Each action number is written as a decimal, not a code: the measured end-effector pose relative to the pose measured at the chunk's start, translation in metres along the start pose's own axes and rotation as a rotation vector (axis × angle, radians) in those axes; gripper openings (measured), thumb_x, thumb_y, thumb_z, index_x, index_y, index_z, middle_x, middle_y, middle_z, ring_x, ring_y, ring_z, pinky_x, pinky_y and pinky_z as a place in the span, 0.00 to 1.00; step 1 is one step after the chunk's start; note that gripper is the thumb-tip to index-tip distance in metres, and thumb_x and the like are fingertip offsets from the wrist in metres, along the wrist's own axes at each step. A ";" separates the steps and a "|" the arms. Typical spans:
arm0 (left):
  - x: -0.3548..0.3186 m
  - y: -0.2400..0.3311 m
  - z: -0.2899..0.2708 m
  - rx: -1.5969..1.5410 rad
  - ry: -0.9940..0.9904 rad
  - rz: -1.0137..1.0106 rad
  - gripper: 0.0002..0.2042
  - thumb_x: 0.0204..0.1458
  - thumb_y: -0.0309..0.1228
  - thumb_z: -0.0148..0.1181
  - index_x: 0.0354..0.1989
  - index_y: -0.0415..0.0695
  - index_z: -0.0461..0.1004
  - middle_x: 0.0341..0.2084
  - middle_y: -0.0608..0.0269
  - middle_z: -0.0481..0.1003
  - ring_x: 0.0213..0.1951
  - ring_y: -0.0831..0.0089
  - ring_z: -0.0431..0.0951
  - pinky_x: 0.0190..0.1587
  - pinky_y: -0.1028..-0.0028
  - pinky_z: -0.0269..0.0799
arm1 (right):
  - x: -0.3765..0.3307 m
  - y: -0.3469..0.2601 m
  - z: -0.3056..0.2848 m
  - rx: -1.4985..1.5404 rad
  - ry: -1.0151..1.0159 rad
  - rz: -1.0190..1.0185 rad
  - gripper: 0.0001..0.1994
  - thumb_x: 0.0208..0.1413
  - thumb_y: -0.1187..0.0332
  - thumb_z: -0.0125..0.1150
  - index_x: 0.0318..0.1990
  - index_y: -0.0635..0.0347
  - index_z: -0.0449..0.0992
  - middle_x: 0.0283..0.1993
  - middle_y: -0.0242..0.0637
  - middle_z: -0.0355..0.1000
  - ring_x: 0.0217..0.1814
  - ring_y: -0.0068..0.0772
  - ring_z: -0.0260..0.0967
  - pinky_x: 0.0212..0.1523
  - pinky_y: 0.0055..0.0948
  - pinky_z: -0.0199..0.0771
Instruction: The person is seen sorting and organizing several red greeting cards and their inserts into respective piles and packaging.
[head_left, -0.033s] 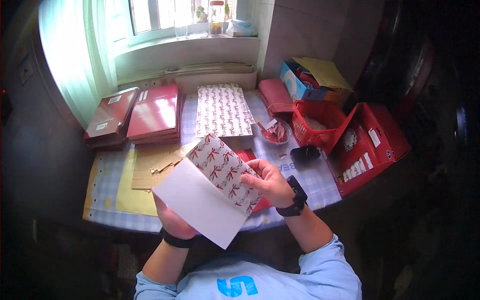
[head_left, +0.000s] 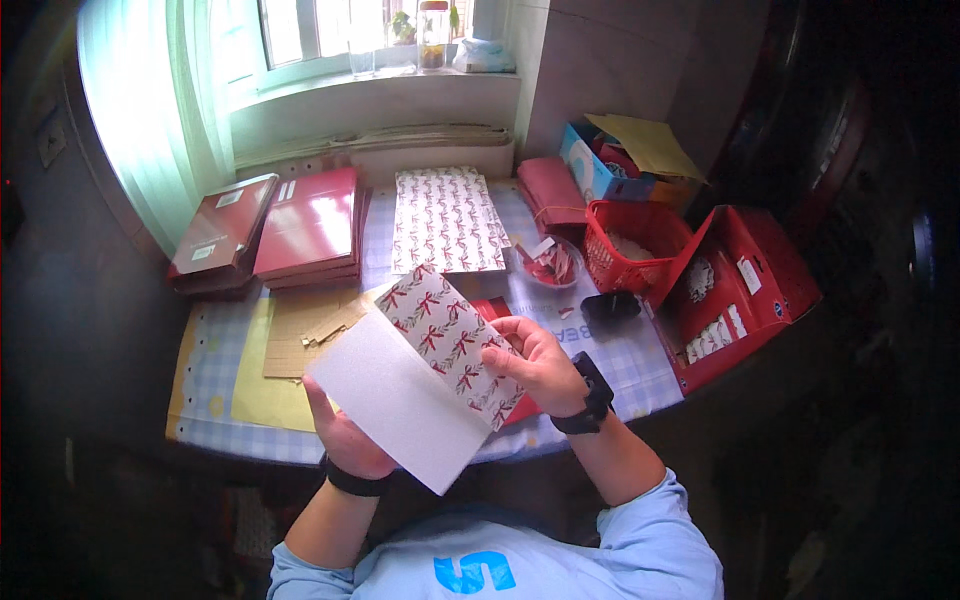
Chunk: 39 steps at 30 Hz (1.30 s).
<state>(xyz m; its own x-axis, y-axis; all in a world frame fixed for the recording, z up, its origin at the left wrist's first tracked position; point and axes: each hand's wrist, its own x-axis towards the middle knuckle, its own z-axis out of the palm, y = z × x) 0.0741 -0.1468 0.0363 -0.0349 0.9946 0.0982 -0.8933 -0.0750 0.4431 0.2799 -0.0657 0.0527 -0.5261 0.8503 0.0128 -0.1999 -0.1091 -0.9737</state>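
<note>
White paper piece (head_left: 405, 392), two panels. Surface?

— Near-left panel plain; far-right panel printed with red bows and green sprigs. They meet along a slanting line. One folded piece or two: cannot tell.

Position?

— Held up, tilted, over the near middle of the checked tablecloth (head_left: 212, 350); nearer than the flat bow-print sheet (head_left: 450, 222).

Right hand (head_left: 543, 366)?

— Nearly closed; thumb and fingers pinch the printed panel at its right edge. Red plastic basket (head_left: 628, 268) farther right.

Left hand (head_left: 350, 442)?

— Touching the plain panel's left edge, thumb raised along it. Other fingers hidden under the paper, so how far open they are: cannot tell.
</note>
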 end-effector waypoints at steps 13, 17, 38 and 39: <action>-0.019 -0.017 0.017 0.052 -0.224 -0.051 0.44 0.48 0.61 0.52 0.66 0.45 0.45 0.62 0.53 0.56 0.61 0.56 0.59 0.61 0.53 0.56 | -0.012 0.010 0.017 -0.632 0.225 -0.194 0.13 0.52 0.69 0.63 0.42 0.64 0.70 0.31 0.39 0.76 0.33 0.23 0.74 0.35 0.25 0.74; -0.024 -0.031 0.001 0.182 -0.053 -0.022 0.36 0.50 0.48 0.58 0.62 0.41 0.52 0.55 0.55 0.63 0.58 0.61 0.63 0.60 0.61 0.59 | -0.024 0.009 0.043 -0.861 0.336 -0.553 0.13 0.50 0.70 0.64 0.42 0.62 0.70 0.27 0.44 0.75 0.26 0.37 0.75 0.28 0.31 0.74; -0.007 -0.011 0.017 0.038 -0.252 -0.028 0.37 0.50 0.46 0.53 0.66 0.43 0.47 0.65 0.53 0.51 0.61 0.59 0.61 0.60 0.57 0.61 | -0.038 -0.001 0.049 -0.607 -0.057 -0.484 0.25 0.54 0.68 0.60 0.58 0.64 0.64 0.58 0.48 0.61 0.59 0.42 0.60 0.57 0.38 0.63; -0.007 -0.012 0.015 0.033 -0.256 -0.033 0.37 0.50 0.46 0.53 0.66 0.43 0.47 0.65 0.53 0.51 0.61 0.59 0.61 0.60 0.57 0.61 | -0.036 0.002 0.044 -0.438 -0.007 -0.288 0.28 0.54 0.69 0.60 0.61 0.63 0.60 0.57 0.47 0.62 0.57 0.38 0.64 0.54 0.34 0.67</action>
<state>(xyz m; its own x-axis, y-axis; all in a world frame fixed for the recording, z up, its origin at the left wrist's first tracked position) 0.0916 -0.1541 0.0440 0.1124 0.9463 0.3032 -0.8768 -0.0491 0.4783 0.2617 -0.1194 0.0605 -0.5068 0.8102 0.2944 0.0260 0.3557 -0.9342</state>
